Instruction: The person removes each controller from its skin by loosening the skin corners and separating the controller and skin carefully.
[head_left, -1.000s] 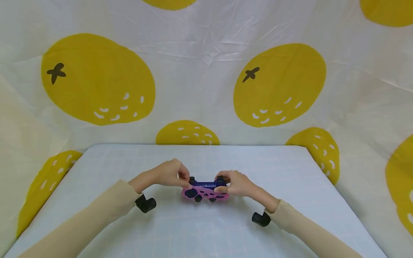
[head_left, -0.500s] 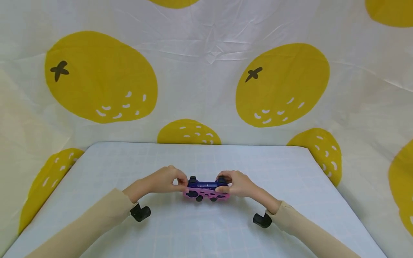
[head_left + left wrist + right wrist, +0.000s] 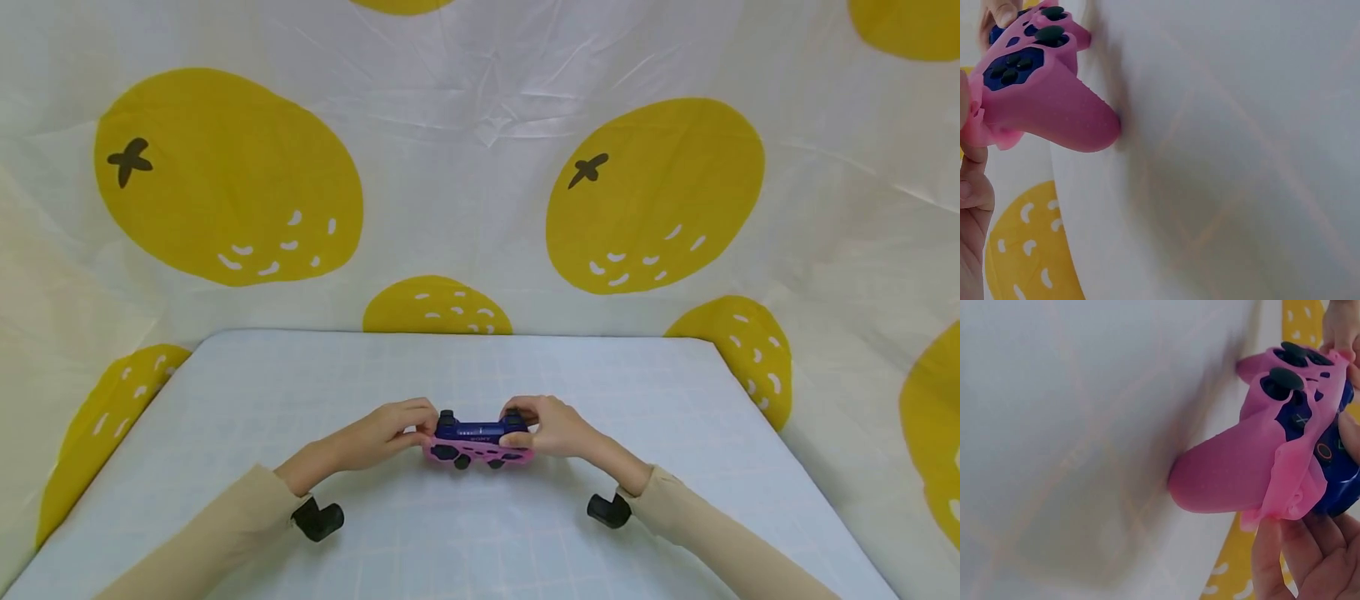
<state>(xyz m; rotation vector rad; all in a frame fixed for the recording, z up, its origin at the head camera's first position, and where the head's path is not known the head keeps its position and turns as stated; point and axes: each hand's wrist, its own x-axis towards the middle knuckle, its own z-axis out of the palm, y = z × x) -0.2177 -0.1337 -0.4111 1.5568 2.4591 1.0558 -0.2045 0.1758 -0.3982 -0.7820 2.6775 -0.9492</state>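
A dark blue game controller (image 3: 468, 429) stands mid-table with its shoulder buttons upward and its grips down on the cloth. A pink rubbery cover (image 3: 1060, 115) wraps its grips and front. In the right wrist view the cover's edge (image 3: 1294, 478) is bunched, with the controller's blue body (image 3: 1341, 478) bare beside it. My left hand (image 3: 382, 435) pinches the cover's upper left corner between thumb and fingers. My right hand (image 3: 558, 427) holds the controller's right end, thumb on the near side and fingers behind and beneath.
A pale checked cloth (image 3: 480, 533) covers the table. Behind it hangs a white curtain (image 3: 457, 183) printed with big yellow fruit. A black wrist camera (image 3: 318, 518) sits below the left cuff, another camera (image 3: 609, 511) below the right.
My left hand has come down and a little left, from over the controller's upper left corner to beside it, uncovering the left shoulder buttons. My right hand stays in place.
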